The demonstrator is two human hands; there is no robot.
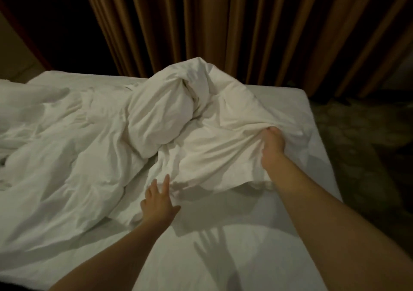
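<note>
Duvet [156,120] heaps up-left of the right hand [271,147] clutching a fold, spread-fingered left hand [157,201] nearest its lower edge.

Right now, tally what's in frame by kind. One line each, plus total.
hands: 2 (left hand, right hand)
white duvet: 1
mattress: 1
brown curtain: 1
total: 5

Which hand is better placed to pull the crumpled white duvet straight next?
Right hand: its fingers grip a fold of the crumpled white fabric duvet, so it could pull at once. The left hand is open near the edge, holding nothing.
</note>
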